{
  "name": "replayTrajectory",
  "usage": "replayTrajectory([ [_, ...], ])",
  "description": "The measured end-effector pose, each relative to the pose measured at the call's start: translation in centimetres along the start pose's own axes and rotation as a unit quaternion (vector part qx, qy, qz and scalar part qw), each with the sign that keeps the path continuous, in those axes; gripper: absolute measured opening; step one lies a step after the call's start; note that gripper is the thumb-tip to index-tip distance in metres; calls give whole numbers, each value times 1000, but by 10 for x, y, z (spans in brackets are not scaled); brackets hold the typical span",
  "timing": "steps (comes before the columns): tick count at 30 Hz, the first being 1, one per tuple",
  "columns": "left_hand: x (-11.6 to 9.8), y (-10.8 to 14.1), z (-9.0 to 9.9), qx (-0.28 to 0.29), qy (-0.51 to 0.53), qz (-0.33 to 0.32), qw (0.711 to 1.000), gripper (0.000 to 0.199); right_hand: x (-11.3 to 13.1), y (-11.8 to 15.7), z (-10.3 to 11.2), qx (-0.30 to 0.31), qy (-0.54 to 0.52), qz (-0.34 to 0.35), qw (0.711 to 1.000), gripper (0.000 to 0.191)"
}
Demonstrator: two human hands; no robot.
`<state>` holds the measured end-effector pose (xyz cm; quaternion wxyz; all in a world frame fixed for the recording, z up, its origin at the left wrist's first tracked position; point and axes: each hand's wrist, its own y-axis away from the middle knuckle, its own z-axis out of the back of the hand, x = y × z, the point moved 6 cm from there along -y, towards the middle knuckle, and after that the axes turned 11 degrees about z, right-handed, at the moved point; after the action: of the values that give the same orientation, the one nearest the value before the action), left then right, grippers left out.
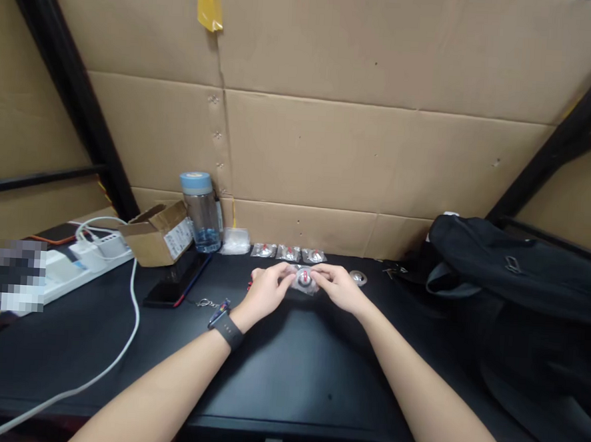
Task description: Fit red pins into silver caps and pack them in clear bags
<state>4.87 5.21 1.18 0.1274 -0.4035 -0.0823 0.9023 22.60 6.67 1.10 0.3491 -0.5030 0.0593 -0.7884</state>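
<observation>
Between my two hands, a little above the black table, is a small clear plastic bag with a round silver metal piece in it; a red mark shows on the metal. My left hand pinches the bag's left side, thumb and fingers together. On the opposite edge, my right hand has a similar pinch. Just right of my right hand lies an unbagged round metal piece. Behind my hands, three bagged metal pieces form a row, with a pile of clear plastic bags to their left.
An open cardboard box, a blue-lidded bottle and a dark phone-like slab stand or lie at left, near a white power strip with a cable. A keyring lies by my left wrist. A black backpack fills the right.
</observation>
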Motion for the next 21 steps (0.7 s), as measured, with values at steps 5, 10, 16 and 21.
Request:
replayTrajectory([
  [5, 6, -2, 3, -1, 60, 2, 998, 16, -1, 1, -7, -14, -70, -19, 997, 37],
  [10, 7, -1, 8, -32, 9, -30, 999, 42, -5, 1, -6, -30, -63, -26, 997, 38],
  [16, 5, -1, 11, 14, 20, -32, 999, 36, -2, 1, -8, 3, -56, -9, 998, 35],
  [21, 13, -8, 12, 50, 59, -6, 997, 34, 3, 1, -3, 19, -41, -9, 999, 32],
])
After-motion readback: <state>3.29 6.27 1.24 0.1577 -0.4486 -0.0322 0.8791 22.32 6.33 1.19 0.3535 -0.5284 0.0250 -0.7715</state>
